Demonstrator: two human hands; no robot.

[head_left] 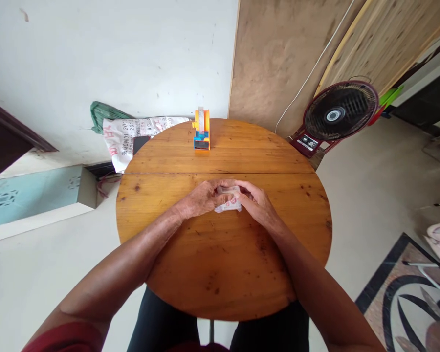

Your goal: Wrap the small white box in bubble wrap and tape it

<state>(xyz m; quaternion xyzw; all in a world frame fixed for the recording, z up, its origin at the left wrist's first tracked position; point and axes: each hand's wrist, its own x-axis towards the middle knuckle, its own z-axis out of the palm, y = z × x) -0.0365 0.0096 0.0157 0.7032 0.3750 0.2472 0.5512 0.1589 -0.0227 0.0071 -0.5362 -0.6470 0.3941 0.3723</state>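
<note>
Red sleeve cloth (pixel 68 337) is seen closest, bunched in soft folds well behind the left hand (pixel 203 199). Dark trousers (pixel 161 318) are glimpsed behind both hands, partly covered by the round table (pixel 220 274). A small packet (pixel 227 207) is held between the left hand and the right hand (pixel 259 204), over the middle of the table; it is grasped by both, with thumbs laid over it and fingers curled around its far side. Whether it is also rested on the wood cannot be told.

A slip seems the likeliest mishap: the wrapping looks slick, and if one hand's pressure were eased, the packet could be tipped onto the tabletop. Its film might also be split or creased by uneven pulling from the two thumbs. Were the hands pushed far forward, the tape dispenser (pixel 201 139), well beyond the left hand near the table's far edge, could be knocked.

The packet is wrapped in crinkled, whitish film, marked with reddish print; its outline is roughly boxy, though much of it is hidden. Orange and blue plastic is formed into the narrow dispenser, with clear tape carried on top. Warm-brown wood, dotted with dark knots, is crossed by a straight seam (pixel 161 173) just beyond the hands.
</note>
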